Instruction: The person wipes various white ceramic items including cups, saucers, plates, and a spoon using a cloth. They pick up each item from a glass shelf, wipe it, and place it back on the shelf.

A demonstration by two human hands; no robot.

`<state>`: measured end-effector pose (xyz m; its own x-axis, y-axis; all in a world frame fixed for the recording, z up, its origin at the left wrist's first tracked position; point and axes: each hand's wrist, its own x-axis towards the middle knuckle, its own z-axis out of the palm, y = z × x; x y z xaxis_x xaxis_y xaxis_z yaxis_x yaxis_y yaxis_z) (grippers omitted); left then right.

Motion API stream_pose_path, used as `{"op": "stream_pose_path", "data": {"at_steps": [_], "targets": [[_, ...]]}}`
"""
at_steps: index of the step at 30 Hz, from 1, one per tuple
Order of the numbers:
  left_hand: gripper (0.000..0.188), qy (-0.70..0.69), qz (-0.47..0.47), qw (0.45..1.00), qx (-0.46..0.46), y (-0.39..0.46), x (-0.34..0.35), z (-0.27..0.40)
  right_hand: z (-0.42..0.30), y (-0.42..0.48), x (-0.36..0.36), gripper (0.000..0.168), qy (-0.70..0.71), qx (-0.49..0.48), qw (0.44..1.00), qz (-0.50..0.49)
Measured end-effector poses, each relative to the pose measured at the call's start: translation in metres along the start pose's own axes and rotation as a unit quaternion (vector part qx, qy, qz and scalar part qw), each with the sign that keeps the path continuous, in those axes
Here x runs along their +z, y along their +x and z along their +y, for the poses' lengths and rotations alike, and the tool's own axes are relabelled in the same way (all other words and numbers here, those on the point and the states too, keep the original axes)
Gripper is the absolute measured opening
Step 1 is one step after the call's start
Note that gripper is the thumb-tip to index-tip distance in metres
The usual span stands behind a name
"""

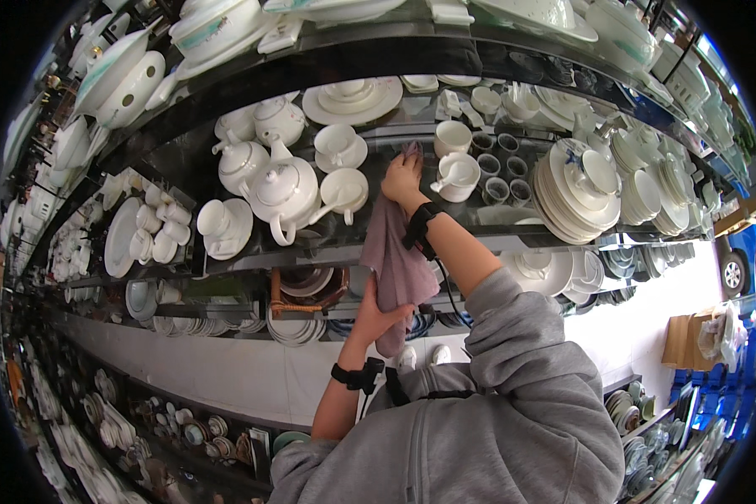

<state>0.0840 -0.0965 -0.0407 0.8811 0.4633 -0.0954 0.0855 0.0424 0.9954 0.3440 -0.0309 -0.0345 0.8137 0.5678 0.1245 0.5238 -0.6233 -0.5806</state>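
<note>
A mauve cloth [395,252] hangs over the front edge of a dark glass shelf [327,252]. My right hand [404,176] presses its upper end on the shelf, fingers bunched over it. Below the edge, my left hand [378,315] holds the cloth's lower part between thumb and fingers. Left of my right hand stand a white teapot [283,192] and a white cup with a spoon [343,191]. To its right are a white bowl with a spoon [458,176], another white bowl [452,138] and several small dark-looking glasses [496,189].
Stacked white plates [561,195] stand farther right on the shelf. A cup and saucer [223,228] sit near the front edge at left. An upper shelf [353,53] holds tureens. Lower shelves carry more dishes, and a wooden-handled basket or tray [299,307] is near my left hand.
</note>
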Motion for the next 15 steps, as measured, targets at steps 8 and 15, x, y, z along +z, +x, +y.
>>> {"op": "stream_pose_path", "data": {"at_steps": [8,15], "targets": [[0.065,-0.072,-0.020,0.997,0.024,0.000,0.011,-0.019,0.006,0.040,0.012,0.070,-0.014,0.088,0.996,0.027],[0.062,-0.050,-0.017,0.998,0.027,0.001,0.012,-0.028,0.025,0.030,-0.001,0.040,-0.043,-0.183,0.981,-0.037]]}}
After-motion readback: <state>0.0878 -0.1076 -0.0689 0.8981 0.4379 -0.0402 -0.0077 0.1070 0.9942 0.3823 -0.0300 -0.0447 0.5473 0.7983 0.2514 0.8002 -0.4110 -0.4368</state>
